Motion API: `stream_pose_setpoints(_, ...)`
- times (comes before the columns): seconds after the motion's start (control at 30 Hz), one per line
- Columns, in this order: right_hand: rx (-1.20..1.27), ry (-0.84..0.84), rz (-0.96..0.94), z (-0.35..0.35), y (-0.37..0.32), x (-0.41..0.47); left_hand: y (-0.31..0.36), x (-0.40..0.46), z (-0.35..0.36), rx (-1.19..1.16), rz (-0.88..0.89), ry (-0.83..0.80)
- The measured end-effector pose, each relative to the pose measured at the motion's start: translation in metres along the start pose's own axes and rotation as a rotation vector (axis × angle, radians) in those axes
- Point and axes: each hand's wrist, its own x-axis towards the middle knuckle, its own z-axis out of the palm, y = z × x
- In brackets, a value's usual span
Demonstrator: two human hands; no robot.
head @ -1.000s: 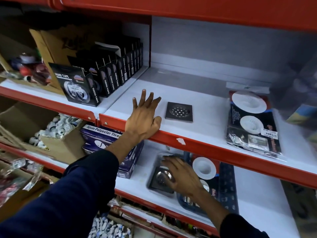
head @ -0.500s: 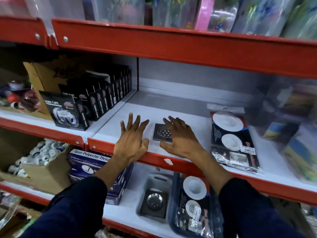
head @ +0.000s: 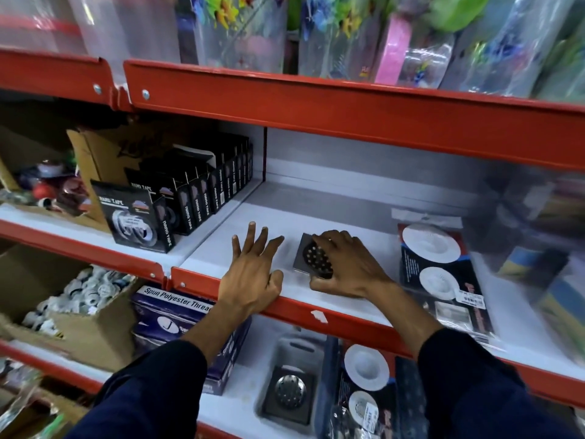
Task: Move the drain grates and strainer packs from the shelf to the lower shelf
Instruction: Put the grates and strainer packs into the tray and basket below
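Note:
A square metal drain grate [head: 308,256] lies on the white middle shelf [head: 348,213]. My right hand [head: 345,267] covers its right half, fingers curled over the far edge and thumb at the near edge. My left hand [head: 254,274] rests flat with spread fingers on the shelf's red front lip, just left of the grate. A strainer pack [head: 438,274] with white round strainers lies to the right on the same shelf. On the lower shelf [head: 250,353] lie another drain grate [head: 289,392] in clear wrap and a second strainer pack [head: 367,388].
Black nano tape boxes [head: 190,198] stand in a row left of the divider. A blue thread box [head: 172,318] and a cardboard box of small white parts [head: 72,299] sit on the lower shelf at left. Wrapped goods [head: 538,236] crowd the right end.
My right hand rose from the lower shelf, where it left the wrapped grate, to the middle shelf and closed over the bare grate. My left hand stayed on the lip.

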Motion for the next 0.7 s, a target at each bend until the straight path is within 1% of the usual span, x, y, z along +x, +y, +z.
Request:
stream_pose_setpoints(0.1,-0.027,0.174,-0.036,-0.014,-0.014,-0.029,0.001,0.000,-0.003,-0.001,0.007,0.010)
stream_pose_setpoints(0.2,-0.008,0.326,-0.110,-0.017,-0.031,-0.068,0.001,-0.002,-0.004,-0.005,0.021,0.031)
stream_pose_setpoints(0.27,0.005,0.375,-0.165,-0.008,-0.040,-0.095,0.002,-0.004,-0.003,-0.016,0.025,0.025)
stream_pose_setpoints(0.33,0.017,0.376,-0.217,0.010,-0.047,-0.120,0.002,-0.005,-0.002,-0.018,0.027,0.022)
stream_pose_setpoints(0.43,0.038,0.356,-0.291,0.047,-0.053,-0.147,0.000,-0.004,0.000,-0.015,0.043,0.037)
stream_pose_setpoints(0.5,0.060,0.305,-0.300,0.074,-0.057,-0.154,-0.001,-0.004,0.001,-0.006,0.043,0.040)
stream_pose_setpoints(0.57,0.070,0.194,-0.266,0.102,-0.060,-0.153,-0.001,-0.004,0.001,0.000,0.035,0.033)
stream_pose_setpoints(0.7,0.083,-0.090,-0.117,0.156,-0.063,-0.137,0.001,-0.003,-0.001,0.015,0.022,0.016)
